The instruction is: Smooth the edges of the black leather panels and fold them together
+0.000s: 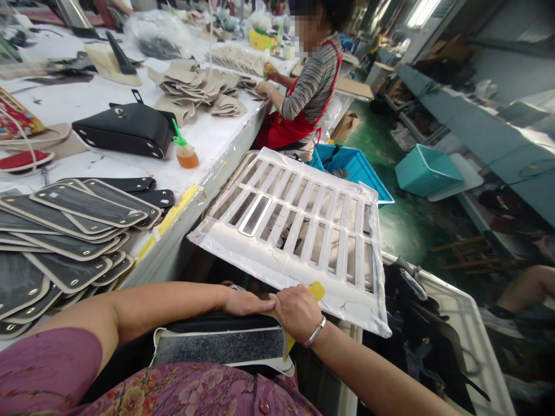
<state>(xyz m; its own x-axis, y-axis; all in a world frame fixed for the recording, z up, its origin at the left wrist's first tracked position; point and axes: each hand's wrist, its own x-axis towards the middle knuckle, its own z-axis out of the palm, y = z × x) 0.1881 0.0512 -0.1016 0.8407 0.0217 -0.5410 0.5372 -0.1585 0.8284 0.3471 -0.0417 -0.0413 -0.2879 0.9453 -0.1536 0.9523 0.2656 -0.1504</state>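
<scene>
On my lap is a black bag with a dark grey panel edged in off-white facing me. My left hand lies along its upper edge, thumb stretched right, the other fingers hidden behind the edge. At the bag's right end, my right hand is closed around a flat yellow tool, whose lower part comes down against the panel's corner. What kind of tool it is I cannot make out. The two hands touch at the thumbs.
Ahead sits a white slatted rack carrying one panel piece. Panels pile up left, near a finished black bag and a glue bottle. A co-worker sits beyond; a crate of black pieces stands right.
</scene>
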